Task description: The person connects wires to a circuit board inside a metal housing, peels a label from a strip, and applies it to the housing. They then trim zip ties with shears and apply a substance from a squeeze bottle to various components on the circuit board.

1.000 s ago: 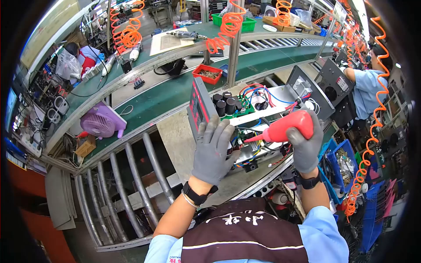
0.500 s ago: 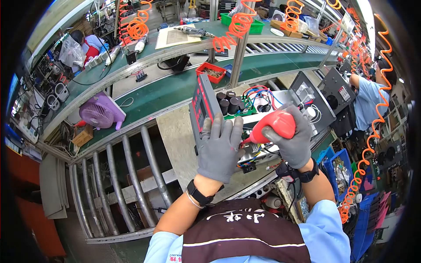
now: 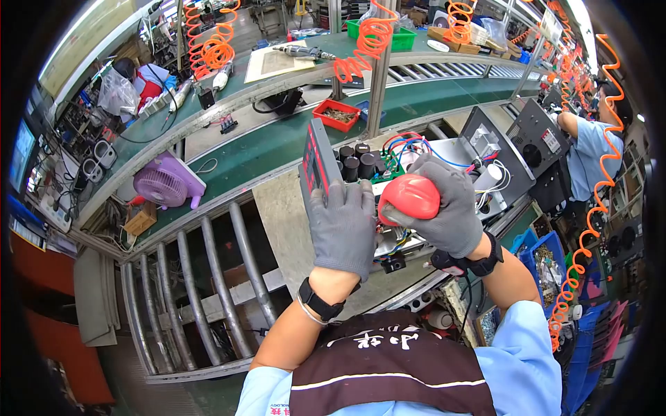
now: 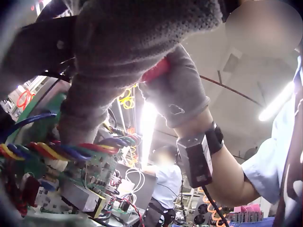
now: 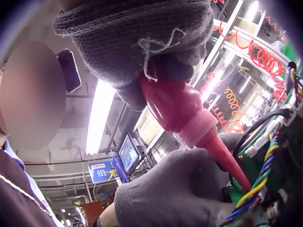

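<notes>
My gloved right hand (image 3: 447,208) grips a red squeeze bottle (image 3: 411,197), tilted down over an opened electronic unit. In the right wrist view the nozzle of the bottle (image 5: 227,158) points down at a green circuit board beside twisted coloured wires (image 5: 258,187). My gloved left hand (image 3: 343,229) lies with its fingers extended against the unit's upright panel (image 3: 320,159), close to the bottle. The left wrist view shows the left hand (image 4: 118,61) over the circuit board (image 4: 94,175) and the twisted wires. Black capacitors (image 3: 352,166) stand behind the hands. The nozzle tip is hidden in the head view.
Metal rollers (image 3: 220,288) run to the left, and a green conveyor (image 3: 243,149) passes behind. A red tray (image 3: 336,115) of small parts stands beyond the unit. Blue bins (image 3: 548,260) and a coiled orange hose (image 3: 576,270) are at the right, with another person (image 3: 590,149) farther off.
The right hand has moved left with the red bottle, which now tips more steeply downward and nearer the left hand. The left hand has stayed by the panel with slight movement.
</notes>
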A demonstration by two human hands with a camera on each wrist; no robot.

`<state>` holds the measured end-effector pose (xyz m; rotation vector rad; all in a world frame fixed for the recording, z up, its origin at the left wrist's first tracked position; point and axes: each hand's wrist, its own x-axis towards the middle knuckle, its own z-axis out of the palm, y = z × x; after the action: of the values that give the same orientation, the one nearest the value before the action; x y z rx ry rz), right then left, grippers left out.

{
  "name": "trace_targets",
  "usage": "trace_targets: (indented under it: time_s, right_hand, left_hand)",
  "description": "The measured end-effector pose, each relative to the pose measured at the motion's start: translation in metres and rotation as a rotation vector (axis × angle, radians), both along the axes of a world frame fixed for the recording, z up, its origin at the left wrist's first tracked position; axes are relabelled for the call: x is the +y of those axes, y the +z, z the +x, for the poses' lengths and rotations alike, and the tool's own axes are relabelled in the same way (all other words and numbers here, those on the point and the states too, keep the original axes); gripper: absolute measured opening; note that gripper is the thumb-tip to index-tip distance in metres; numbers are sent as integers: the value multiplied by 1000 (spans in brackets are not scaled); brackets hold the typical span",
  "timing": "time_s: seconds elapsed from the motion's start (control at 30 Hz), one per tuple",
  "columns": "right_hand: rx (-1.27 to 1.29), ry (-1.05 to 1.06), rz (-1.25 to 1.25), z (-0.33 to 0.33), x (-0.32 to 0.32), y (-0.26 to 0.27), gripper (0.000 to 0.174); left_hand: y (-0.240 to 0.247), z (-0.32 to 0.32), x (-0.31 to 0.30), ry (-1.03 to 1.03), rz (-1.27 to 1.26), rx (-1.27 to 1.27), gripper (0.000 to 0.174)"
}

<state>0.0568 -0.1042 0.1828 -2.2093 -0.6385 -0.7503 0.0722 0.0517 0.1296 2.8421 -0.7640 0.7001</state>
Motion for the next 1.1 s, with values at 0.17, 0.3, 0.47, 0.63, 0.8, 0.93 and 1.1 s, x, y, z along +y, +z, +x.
trace_targets:
  time_s: [0.17,0.3,0.47,0.63,0.8,0.93,1.1]
  right_hand:
    - [-20,-6,42,3,-1,-2,37]
    - [-60,0,39,2,-5,-2,37]
    - [-48,10,53,5,-11,-6,38]
    - [-44,-14,59,3,-16,-11,40]
    - [-92,-9,220,4,-22,-19,41]
    - [-55,-56,283,3,-16,-14,41]
    - [-49,-12,171,9,-12,-15,39]
  left_hand:
    - [4,-1,-3,30,38,86,63]
    - [1,-1,-4,31,-13,1,66]
    - [0,-1,-7,31,-49,-9,63]
    - [0,0,-8,40,-32,-3,67]
    - [0,0,-8,30,-5,-5,71]
    - [9,-2,-2,-14,19,54,76]
    - [11,-1,3,-25,29,164,85]
